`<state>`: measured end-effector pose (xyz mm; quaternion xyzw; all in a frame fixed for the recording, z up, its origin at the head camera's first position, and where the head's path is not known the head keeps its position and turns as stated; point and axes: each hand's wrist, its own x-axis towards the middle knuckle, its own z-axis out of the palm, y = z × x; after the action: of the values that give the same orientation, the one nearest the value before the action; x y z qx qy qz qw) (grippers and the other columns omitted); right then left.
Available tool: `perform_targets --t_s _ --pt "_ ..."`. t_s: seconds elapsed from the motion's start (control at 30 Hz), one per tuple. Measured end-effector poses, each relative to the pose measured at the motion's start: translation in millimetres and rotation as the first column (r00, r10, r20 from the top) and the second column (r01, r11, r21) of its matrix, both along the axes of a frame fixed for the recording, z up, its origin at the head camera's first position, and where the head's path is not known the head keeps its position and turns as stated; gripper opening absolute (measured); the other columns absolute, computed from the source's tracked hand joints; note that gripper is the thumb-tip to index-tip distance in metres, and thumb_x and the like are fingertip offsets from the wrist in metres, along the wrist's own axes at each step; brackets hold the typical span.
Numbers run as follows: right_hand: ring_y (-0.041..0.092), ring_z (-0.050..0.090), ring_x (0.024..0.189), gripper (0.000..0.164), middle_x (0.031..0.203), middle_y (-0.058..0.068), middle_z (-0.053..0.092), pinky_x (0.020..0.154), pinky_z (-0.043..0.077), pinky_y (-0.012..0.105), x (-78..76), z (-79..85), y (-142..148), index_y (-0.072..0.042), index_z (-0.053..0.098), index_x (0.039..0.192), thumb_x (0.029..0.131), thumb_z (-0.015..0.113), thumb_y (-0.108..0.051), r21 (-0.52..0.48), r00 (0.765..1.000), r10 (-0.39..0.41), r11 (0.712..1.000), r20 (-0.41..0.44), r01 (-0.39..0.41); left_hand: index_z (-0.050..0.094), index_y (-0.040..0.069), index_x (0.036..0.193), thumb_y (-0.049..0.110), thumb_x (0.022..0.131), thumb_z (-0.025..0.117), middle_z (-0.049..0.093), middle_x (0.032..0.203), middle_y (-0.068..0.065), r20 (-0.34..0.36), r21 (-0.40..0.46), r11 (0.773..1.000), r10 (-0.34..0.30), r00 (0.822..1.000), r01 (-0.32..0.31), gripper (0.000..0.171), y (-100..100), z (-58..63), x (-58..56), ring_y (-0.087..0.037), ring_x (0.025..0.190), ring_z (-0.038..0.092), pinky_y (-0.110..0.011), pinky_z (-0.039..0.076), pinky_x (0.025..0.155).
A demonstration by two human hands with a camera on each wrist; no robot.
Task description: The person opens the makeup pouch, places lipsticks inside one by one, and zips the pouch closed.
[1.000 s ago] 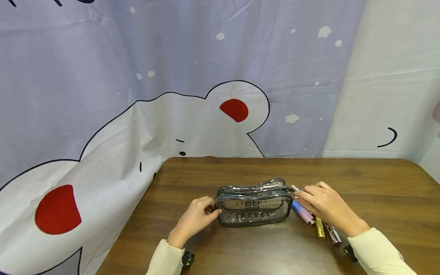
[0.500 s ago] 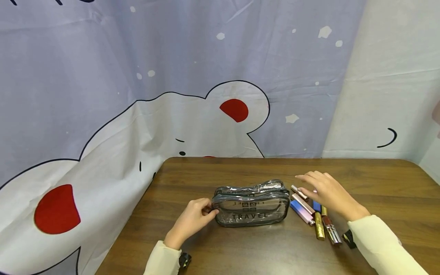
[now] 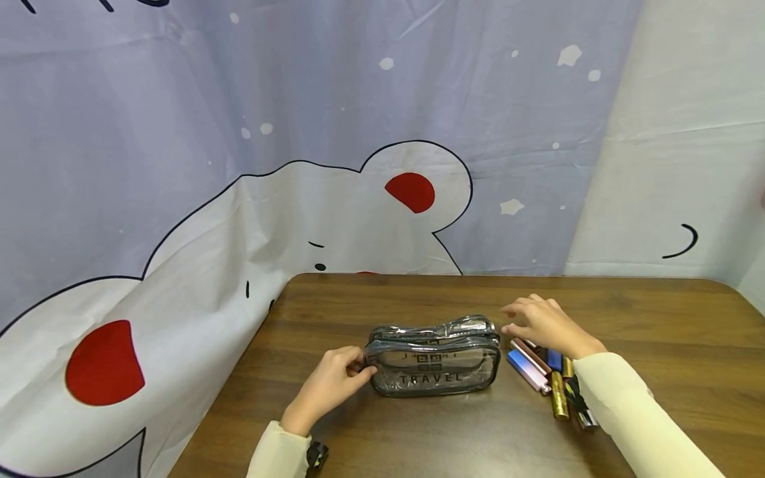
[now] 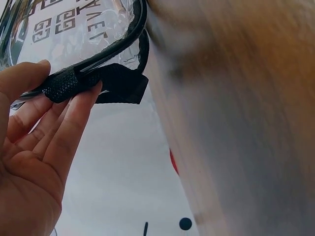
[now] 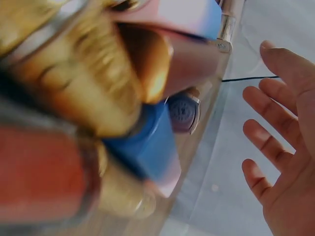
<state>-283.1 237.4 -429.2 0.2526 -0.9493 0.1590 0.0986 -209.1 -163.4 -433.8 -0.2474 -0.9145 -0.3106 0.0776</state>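
Note:
A clear travel pouch point(image 3: 430, 372) with dark piping and "TRAVEL" lettering stands upright on the wooden table. My left hand point(image 3: 331, 384) pinches its left end; the left wrist view shows thumb and fingers on a black fabric tab point(image 4: 120, 88) there. Just beyond the pouch's right end, my right hand point(image 3: 545, 323) hovers with nothing in it, its fingers point(image 5: 268, 140) loosely spread in the right wrist view. Under and beside that hand lie several cosmetic tubes, among them a blue-to-pink tube point(image 3: 528, 372), a gold tube point(image 3: 559, 397) and a blue one point(image 3: 554, 360). My right forearm partly covers the group.
The wooden table point(image 3: 430, 441) has rounded back corners. Behind it hangs a lilac and white curtain point(image 3: 335, 86) with a cartoon print, reaching down along the table's left side. A silver-ended tube point(image 3: 588, 419) lies near my right sleeve.
My right hand has left the pouch's right end, risen over the tubes, and come back leftward and slightly up. The pouch has shifted a little left with my left hand, which still grips it.

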Motion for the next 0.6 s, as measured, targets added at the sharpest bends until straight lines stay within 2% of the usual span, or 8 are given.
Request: perform_targets --t_s 0.23,0.4,0.6 --pt "0.018 0.05 0.086 0.038 0.102 0.003 0.063 0.07 0.032 0.039 -8.2 -7.0 -10.5 -0.009 0.065 0.107 0.076 0.07 -0.031 0.017 0.998 -0.004 1.0 0.064 0.003 0.052 0.02 0.074 0.026 0.085 0.064 0.052 0.075 0.011 0.005 0.008 1.0 0.002 1.0 -0.002 0.017 -2.5 0.0 0.6 -0.001 0.067 0.052 -0.017 0.047 0.059" --pt "0.02 0.051 0.087 0.038 0.1 0.001 0.062 0.07 0.031 0.041 -12.3 -11.8 -14.8 -0.012 0.065 0.109 0.075 0.071 -0.029 0.001 0.993 -0.006 1.0 0.119 0.006 0.053 0.019 0.074 0.026 0.085 0.063 0.052 0.076 0.011 0.007 0.016 1.0 -0.006 1.0 0.005 0.017 -3.2 -1.1 0.8 -0.001 0.067 0.052 -0.017 0.047 0.059" --pt "0.021 0.051 0.09 0.032 0.1 0.001 0.063 0.069 0.028 0.04 -14.6 -16.1 -20.1 -0.017 0.066 0.104 0.074 0.072 -0.026 -0.016 0.99 0.009 1.0 0.141 -0.006 0.053 0.018 0.075 0.029 0.086 0.062 0.053 0.077 0.01 0.018 0.019 1.0 -0.017 1.0 0.017 0.017 -1.6 -1.4 0.6 -0.001 0.067 0.053 -0.016 0.047 0.06"
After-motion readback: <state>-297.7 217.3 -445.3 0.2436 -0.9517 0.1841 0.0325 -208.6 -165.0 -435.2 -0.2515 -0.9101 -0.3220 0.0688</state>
